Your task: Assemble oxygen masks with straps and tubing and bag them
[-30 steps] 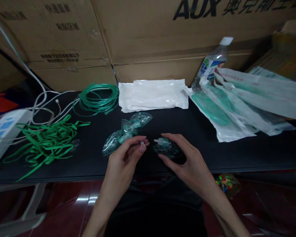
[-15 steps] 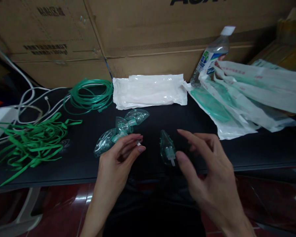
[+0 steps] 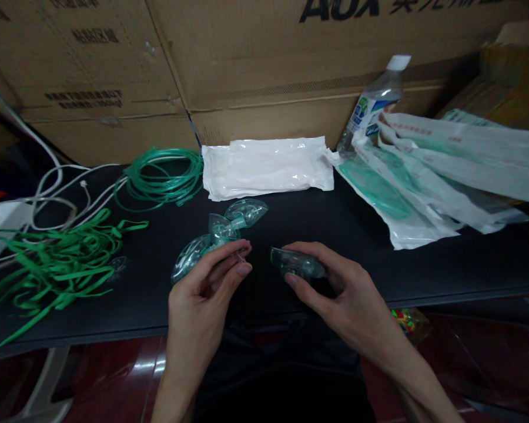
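Note:
My right hand (image 3: 350,288) is closed around a clear green oxygen mask (image 3: 296,261), its fingers over the top and the thumb below, with the narrow end pointing left. Between the thumb and fingers of my left hand (image 3: 203,294) is a small thin pale strip (image 3: 241,256); most of it is hidden. Just beyond that hand, more clear green masks lie in a row: one at the left (image 3: 189,258), partly behind the fingers, a mask in the middle (image 3: 223,226), and a mask at the far end (image 3: 249,211).
Coiled green tubing (image 3: 163,176) and tangled green elastic straps (image 3: 70,252) lie left, near white cables (image 3: 55,176). A white package (image 3: 268,167) lies at the back against cardboard boxes (image 3: 264,76). A plastic bottle (image 3: 374,100) and wrapped masks (image 3: 405,205) are at right.
My right hand has moved left and taken hold of the mask that lay beside it, turning it sideways off the table. My left hand stays nearly in place, with the strip still pinched.

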A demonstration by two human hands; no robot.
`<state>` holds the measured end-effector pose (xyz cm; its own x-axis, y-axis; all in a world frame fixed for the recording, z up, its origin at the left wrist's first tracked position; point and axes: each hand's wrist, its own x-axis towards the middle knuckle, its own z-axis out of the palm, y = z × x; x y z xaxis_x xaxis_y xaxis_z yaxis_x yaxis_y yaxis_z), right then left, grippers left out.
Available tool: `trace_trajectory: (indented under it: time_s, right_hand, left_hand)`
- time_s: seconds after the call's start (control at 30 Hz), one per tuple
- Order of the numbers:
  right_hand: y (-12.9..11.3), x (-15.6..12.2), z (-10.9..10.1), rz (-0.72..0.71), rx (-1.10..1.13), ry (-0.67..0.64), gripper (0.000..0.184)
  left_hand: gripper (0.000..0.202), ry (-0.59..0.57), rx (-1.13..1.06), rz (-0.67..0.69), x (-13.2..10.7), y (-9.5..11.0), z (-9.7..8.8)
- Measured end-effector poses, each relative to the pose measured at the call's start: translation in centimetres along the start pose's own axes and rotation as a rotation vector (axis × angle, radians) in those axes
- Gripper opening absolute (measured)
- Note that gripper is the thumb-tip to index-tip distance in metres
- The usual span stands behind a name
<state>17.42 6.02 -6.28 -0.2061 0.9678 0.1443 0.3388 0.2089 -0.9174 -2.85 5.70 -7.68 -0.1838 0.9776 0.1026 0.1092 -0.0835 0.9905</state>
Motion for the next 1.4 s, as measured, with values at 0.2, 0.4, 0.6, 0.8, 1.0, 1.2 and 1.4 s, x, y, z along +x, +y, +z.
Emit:
trace_trajectory:
  time_s: [0.2,0.4,0.6,0.8,1.0,1.2,1.4]
  right_hand:
    - [-0.1,0.3,0.3,0.061,0.144,-0.081,0.028]
    - [-0.7,1.0,0.2,0.082,0.162,-0.25,0.013]
    - [-0.2,1.0,0.3,0.11,0.244,-0.193,0.02]
    - [-0.4,1.3,0.1,0.164,0.306,-0.191,0.014]
    - [-0.5,1.3,0.0,0.191,0.32,-0.202,0.011]
    - [-0.4,1.3,0.1,0.19,0.292,-0.21,0.011]
    - [-0.3,1.3,0.1,0.186,0.278,-0.244,0.007]
  left_hand:
    - [0.032,-0.033,-0.02,0.02,-0.2,-0.1,-0.2]
    - [0.028,-0.025,-0.003,0.067,-0.4,-0.1,-0.3]
    - [0.022,-0.135,0.045,0.001,-0.1,0.6,0.0]
    - [0.019,-0.159,0.172,0.02,0.0,0.9,-0.5]
    - [0.016,-0.167,0.149,-0.056,0.0,0.9,-0.7]
    - [0.015,-0.172,0.095,-0.12,0.2,0.9,-0.7]
    - [0.018,-0.196,0.102,-0.127,0.6,0.8,-0.6]
